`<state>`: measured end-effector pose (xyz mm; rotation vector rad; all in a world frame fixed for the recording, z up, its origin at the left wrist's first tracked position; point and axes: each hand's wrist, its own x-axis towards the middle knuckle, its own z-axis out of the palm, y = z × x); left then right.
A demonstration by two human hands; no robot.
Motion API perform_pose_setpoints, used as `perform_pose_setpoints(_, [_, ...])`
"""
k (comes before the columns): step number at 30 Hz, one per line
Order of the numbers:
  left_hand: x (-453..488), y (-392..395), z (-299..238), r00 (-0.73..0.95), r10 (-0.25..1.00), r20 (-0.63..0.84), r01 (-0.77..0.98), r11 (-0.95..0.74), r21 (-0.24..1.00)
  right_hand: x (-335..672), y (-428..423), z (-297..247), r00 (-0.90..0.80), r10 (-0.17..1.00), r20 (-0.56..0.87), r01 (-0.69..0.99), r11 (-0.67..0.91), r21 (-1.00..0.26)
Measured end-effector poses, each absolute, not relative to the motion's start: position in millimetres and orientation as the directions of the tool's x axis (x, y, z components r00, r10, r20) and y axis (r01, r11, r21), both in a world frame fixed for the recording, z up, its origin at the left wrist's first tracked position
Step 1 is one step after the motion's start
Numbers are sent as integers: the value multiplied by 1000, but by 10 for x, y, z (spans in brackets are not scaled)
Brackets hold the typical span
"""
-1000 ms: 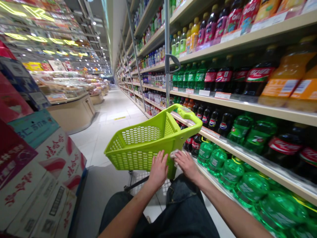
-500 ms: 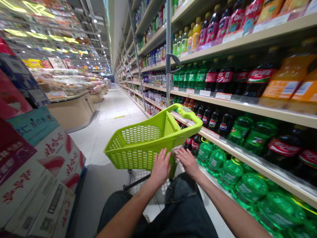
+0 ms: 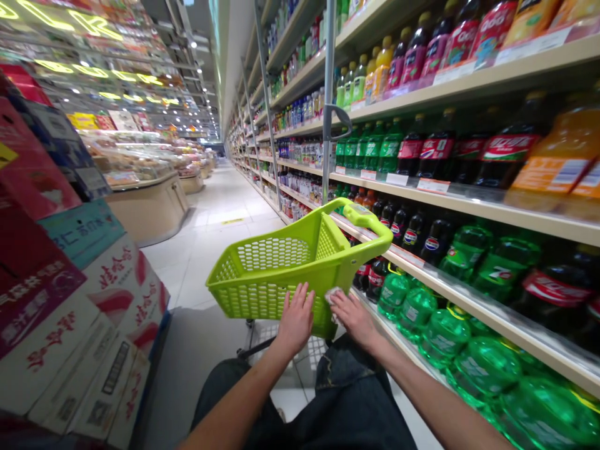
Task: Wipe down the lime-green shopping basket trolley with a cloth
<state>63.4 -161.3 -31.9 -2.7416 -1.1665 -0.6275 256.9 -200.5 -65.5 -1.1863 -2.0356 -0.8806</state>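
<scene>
A lime-green plastic shopping basket (image 3: 262, 275) on a wheeled frame stands in the aisle in front of me. My left hand (image 3: 295, 320) lies flat against its near wall, fingers stretched out. My right hand (image 3: 354, 317) presses a small white cloth (image 3: 334, 295) against the basket's near right corner, fingers over the cloth. The basket's handle (image 3: 363, 219) rises toward the drink shelves. My knees in dark jeans (image 3: 347, 400) show below my arms.
Shelves of soda bottles (image 3: 445, 250) run along the right, green ones lowest. Stacked cartons (image 3: 79, 312) stand at the left. A tiled aisle (image 3: 220, 212) stretches ahead past rounded display counters (image 3: 150, 206).
My right hand with the cloth shifted slightly along the basket's corner and my left hand slid a little up its wall. The view drifted rightward.
</scene>
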Motion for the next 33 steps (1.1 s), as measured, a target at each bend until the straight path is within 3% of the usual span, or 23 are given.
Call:
perform_pose_setpoints(6, [524, -1560, -342, 571, 691, 444, 754, -655, 50, 2517, -1767, -161, -231, 451, 862, 954, 278, 110])
perform_pose_setpoints(10, [451, -1565, -371, 565, 696, 444, 760, -648, 48, 2394, -1723, -540, -411, 519, 749, 893, 394, 217])
perform_pose_setpoints(13, [356, -1530, -398, 543, 716, 438, 780, -624, 53, 2264, -1773, -785, -461, 530, 711, 864, 450, 225])
perform_pose_setpoints(19, [234, -1463, -415, 495, 756, 428, 815, -575, 72, 2051, -1536, -285, -347, 433, 832, 886, 443, 138])
perform_pose_setpoints(27, [-23, -1428, -457, 453, 785, 423, 847, -526, 70, 1822, -1472, -845, -544, 481, 687, 784, 583, 213])
perform_pose_setpoints(33, [-178, -1373, -486, 405, 797, 449, 883, -468, 34, 1506, -1258, -403, -484, 408, 774, 782, 599, 174])
